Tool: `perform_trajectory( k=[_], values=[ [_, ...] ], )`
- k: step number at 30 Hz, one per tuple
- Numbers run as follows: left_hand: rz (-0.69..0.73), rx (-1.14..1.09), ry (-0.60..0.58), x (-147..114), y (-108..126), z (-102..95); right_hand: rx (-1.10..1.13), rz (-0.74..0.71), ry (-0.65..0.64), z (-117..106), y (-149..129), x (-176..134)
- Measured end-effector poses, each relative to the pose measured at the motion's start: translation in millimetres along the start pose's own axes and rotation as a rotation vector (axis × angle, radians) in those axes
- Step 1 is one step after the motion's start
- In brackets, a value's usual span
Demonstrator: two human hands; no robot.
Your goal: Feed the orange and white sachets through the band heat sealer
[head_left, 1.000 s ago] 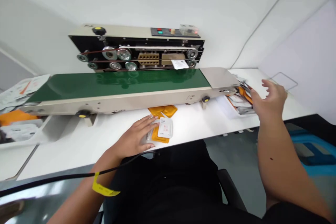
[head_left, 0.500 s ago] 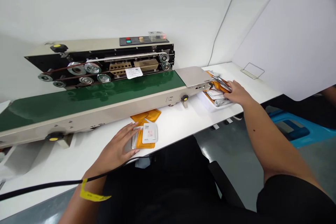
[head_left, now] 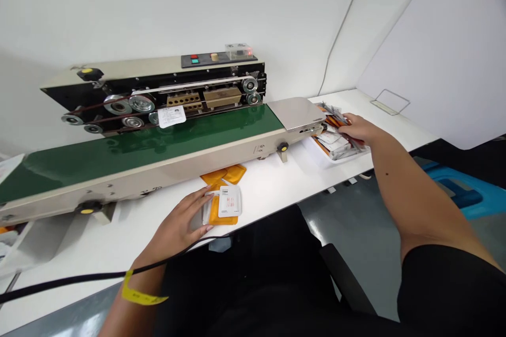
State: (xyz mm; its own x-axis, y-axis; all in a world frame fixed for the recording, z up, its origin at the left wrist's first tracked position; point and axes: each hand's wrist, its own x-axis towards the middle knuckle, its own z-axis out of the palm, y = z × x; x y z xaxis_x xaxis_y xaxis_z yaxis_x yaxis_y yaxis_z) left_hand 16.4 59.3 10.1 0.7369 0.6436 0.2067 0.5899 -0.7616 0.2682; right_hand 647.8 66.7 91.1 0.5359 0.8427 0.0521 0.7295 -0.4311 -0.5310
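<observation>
My left hand [head_left: 184,221] curves round the left end of a small stack of sachets on the table, fingers at the far side and thumb at the near side. On top of that stack lie an orange sachet [head_left: 224,220] and a white printed sachet [head_left: 230,200]. Over a white bin [head_left: 321,156] full of mixed sachets, my right hand [head_left: 358,129] is closed on some of them; its fingertips are partly hidden. A white sachet [head_left: 172,116] stands at the band sealer [head_left: 154,79], its upper part against the rollers, above the green belt [head_left: 158,143].
More orange sachets [head_left: 235,172] lie under the conveyor's front edge. A black cable [head_left: 87,277] crosses my left wrist. Beyond the bin are a wire stand [head_left: 391,101] and a white panel [head_left: 446,52]. A blue plastic container [head_left: 470,189] is low at the right.
The white sachet at the sealer has travelled left along the belt. My right hand has shifted slightly among the sachets in the bin. My left hand stays at the stack.
</observation>
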Motion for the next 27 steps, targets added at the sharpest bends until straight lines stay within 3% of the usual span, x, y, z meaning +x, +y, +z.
perform_trajectory(
  k=[5,17,27],
  values=[
    [0.004,-0.019,0.005,-0.6,0.7,1.1,0.033,0.128,-0.095,1.5,8.4,5.2],
    [-0.028,-0.028,-0.004,-1.3,7.0,-0.7,-0.389,-0.039,-0.016,11.8,-3.7,6.9],
    [-0.017,-0.057,0.005,-1.7,2.9,2.9,-0.385,-0.006,0.158,9.2,-1.3,-19.7]
  ],
)
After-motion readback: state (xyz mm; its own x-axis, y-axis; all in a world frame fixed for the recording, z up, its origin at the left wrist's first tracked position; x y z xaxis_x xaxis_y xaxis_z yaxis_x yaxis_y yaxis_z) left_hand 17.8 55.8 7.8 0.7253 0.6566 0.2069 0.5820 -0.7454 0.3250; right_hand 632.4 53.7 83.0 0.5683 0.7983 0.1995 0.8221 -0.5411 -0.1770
